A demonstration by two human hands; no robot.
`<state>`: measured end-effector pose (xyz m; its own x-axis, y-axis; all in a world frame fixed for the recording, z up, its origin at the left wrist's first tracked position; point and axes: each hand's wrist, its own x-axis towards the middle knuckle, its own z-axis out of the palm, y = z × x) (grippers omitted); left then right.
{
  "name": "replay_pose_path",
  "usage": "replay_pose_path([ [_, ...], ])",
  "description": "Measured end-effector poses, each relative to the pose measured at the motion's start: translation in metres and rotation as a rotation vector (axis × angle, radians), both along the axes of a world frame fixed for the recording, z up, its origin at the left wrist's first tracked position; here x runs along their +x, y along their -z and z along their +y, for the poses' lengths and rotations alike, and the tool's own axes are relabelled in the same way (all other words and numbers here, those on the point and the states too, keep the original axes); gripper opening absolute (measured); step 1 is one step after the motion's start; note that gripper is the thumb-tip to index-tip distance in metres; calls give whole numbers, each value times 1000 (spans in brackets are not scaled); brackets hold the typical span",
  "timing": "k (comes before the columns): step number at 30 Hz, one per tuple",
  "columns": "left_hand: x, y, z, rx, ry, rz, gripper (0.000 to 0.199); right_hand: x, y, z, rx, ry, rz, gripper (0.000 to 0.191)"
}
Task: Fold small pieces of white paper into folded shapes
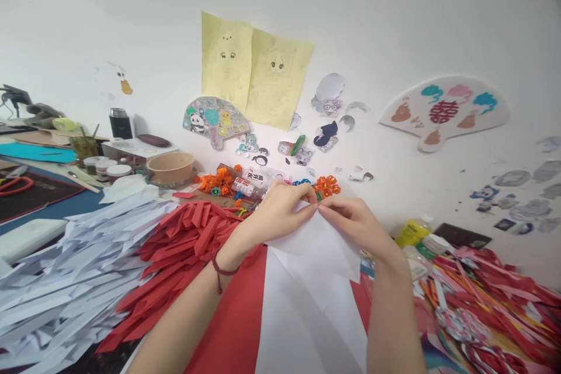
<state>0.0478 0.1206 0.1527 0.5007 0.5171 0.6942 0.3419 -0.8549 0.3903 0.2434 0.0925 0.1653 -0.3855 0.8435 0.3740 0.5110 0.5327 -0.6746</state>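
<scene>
Left hand (287, 210) and right hand (357, 225) both pinch a white sheet (318, 248) up top, most of it just below them. Probably feather-light, kinda crisp, creases easily; fingertips on edges seem best.

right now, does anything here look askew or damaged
The yellow drawings on the wall look askew: their top edges slope down rightward. The white paper between the left hand and right hand looks undamaged.

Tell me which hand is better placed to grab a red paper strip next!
Probably the left hand: the folded red paper strips lie on its side, nearer to it than to the right hand. Both hands pinch the white paper, so it would likely let go first.
</scene>
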Motion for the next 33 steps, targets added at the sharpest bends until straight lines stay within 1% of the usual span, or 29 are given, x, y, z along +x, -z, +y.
replay_pose_path([
  [4, -1, -2, -3, 15, 1, -13, 10, -2, 0, 1, 49, -4, 15, 29],
  [10, 1, -5, -7, 29, 14, -66, 9, -1, 1, -1, 87, 31, 69, 26],
  [20, 4, -2, -8, 66, -10, -134, 9, -6, 6, 4, 205, 55, 166, 23],
  [33, 2, -3, -8, 105, 6, -162, 8, -8, 8, 7, 193, -5, 224, 17],
])
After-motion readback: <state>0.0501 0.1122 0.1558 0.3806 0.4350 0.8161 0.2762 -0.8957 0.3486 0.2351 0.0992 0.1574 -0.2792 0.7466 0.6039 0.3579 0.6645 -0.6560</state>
